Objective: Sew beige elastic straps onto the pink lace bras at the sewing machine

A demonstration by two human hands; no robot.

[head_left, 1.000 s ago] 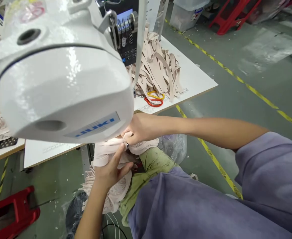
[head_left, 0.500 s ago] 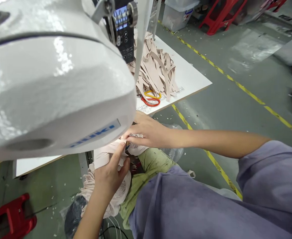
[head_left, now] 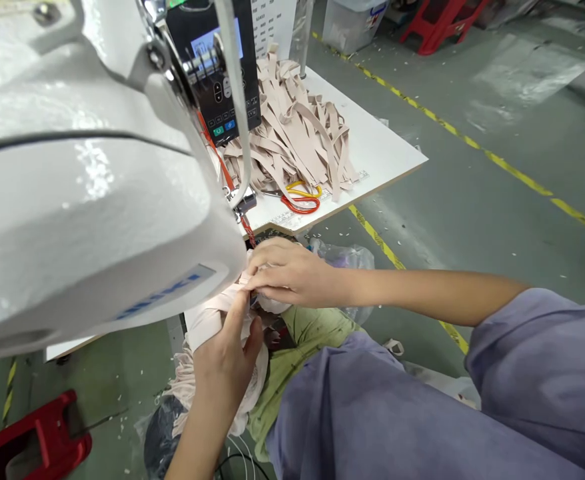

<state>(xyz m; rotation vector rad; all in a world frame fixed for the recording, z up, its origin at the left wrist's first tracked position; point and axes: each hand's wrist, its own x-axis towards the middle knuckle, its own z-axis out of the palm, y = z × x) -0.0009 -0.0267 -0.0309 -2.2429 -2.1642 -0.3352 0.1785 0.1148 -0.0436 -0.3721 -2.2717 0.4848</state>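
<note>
A beige fabric piece [head_left: 205,325] lies under the rounded head of the white sewing machine [head_left: 97,220], whose needle area is hidden. My left hand [head_left: 225,357] is on this fabric: the index finger points forward along it, the thumb stands apart, and the other fingers disappear beneath the cloth, gripping it. From the other side my right hand [head_left: 295,273] reaches in, fingers bent together and pinching the fabric's edge close to my left fingertip. More gathered beige fabric [head_left: 185,387] hangs below, beside my left wrist.
Beige fabric strips [head_left: 292,127] are heaped on the white table [head_left: 387,157], with red-and-yellow-handled scissors [head_left: 302,199] at their front. A black control panel [head_left: 217,73] stands behind the machine head. Red stools [head_left: 47,427] and a clear plastic bin [head_left: 350,27] are on the floor.
The view has shifted, so the machine head sits further left and more of the control panel shows. Both hands stay on the fabric; the right fingers are more bent over it.
</note>
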